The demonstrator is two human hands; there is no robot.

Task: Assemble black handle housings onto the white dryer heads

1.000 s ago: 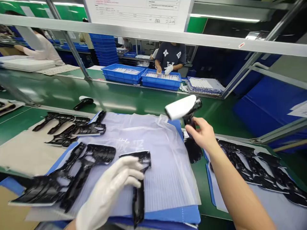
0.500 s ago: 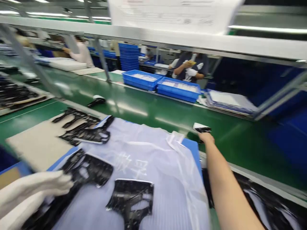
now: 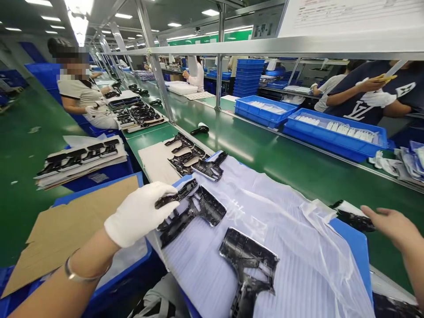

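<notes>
Plainly, left hand (image 3: pixel 141 215) pinches black shell (image 3: pixel 184 191); right hand (image 3: pixel 395 227) spread at white-topped piece (image 3: pixel 351 215), contact unclear.

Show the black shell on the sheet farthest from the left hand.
The shell lowest in the picture, lying alone; the others are higher, nearer the left hand.

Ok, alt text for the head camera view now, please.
The wearer's gloved left hand touches a black shell on a pale sheet bearing more shells; the bare right hand, open, is beside a white-and-black piece. Blue bins stand across a green surface.
</notes>
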